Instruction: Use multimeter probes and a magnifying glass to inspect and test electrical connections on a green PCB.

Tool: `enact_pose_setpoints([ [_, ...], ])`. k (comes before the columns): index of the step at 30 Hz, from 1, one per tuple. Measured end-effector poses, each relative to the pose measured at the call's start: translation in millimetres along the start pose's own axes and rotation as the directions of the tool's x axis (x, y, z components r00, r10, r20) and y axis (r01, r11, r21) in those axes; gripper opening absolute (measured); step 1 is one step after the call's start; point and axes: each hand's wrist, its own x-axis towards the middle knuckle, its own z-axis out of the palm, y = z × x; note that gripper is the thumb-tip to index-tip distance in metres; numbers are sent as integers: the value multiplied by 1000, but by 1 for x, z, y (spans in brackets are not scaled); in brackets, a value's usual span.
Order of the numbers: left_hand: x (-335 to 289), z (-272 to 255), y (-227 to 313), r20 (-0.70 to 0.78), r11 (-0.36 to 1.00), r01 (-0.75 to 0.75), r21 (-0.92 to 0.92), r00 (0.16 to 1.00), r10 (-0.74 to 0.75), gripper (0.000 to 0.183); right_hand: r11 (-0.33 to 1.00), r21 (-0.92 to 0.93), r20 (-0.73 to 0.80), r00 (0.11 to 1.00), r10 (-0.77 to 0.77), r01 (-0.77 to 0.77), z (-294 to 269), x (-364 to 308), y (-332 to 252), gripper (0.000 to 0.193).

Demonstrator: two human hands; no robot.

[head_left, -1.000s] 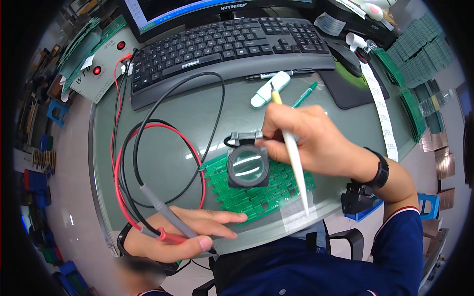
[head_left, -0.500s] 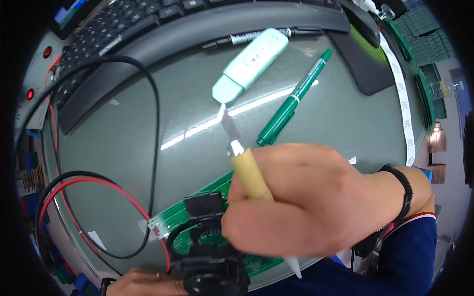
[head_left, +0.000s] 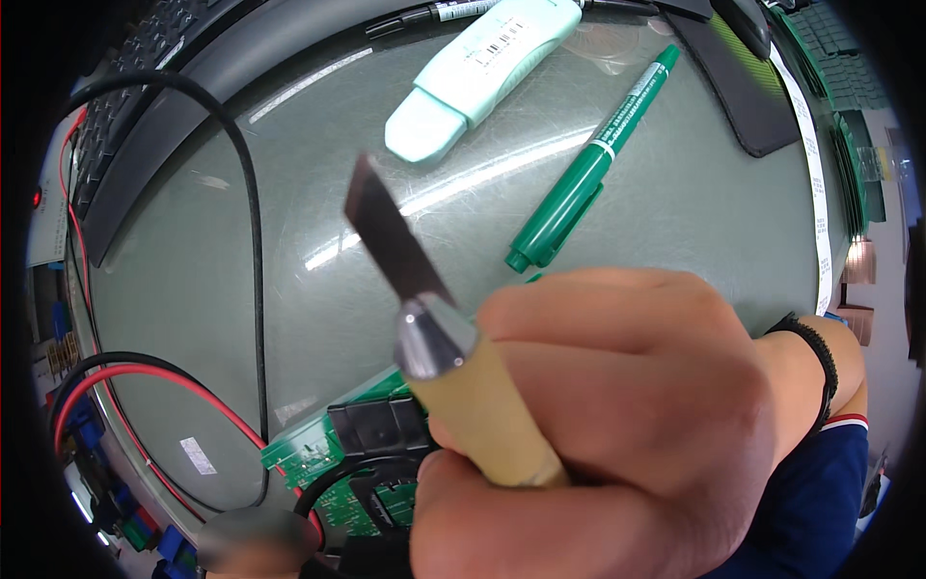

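Head view | right hand (head_left: 617,434) clenched round the wooden handle of a craft knife (head_left: 439,338), blade raised above the glass desk (head_left: 193,318) and green circuit board (head_left: 318,454) | light, stiff, sharp-tipped: hold by handle only | left hand out of sight

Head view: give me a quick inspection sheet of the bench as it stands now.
Surface: grey glass-topped desk, glare streaks.
Job's things: knife, dark angled blade up, tan handle; green circuit board under a black magnifier.
Clutter: green marker, mint correction-tape case, keyboard, mouse pad.
Grippers: right hand grips the knife; left hand out of view.
Cables: black lead, red lead.
Surroundings: stacked green boards at right.
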Motion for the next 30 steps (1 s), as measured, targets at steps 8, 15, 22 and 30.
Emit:
enact_pose_setpoints([
  [8,-1,-3,0,10,999,-28,-20,1000,28,35,999,-47,65,997,30,-27,-10,3,-3,19],
  [15,1,13,6,-68,988,-98,121,992,107,41,999,31,69,997,-40,38,-25,10,-8,18],
  [22,-14,16,-9,-72,996,-89,-32,994,87,37,982,-66,-37,984,177,-179,-89,-2,-18,15],
  [30,-18,22,10,40,950,-228,213,974,225,44,797,-133,-339,783,522,-589,-130,-72,13,15],
])
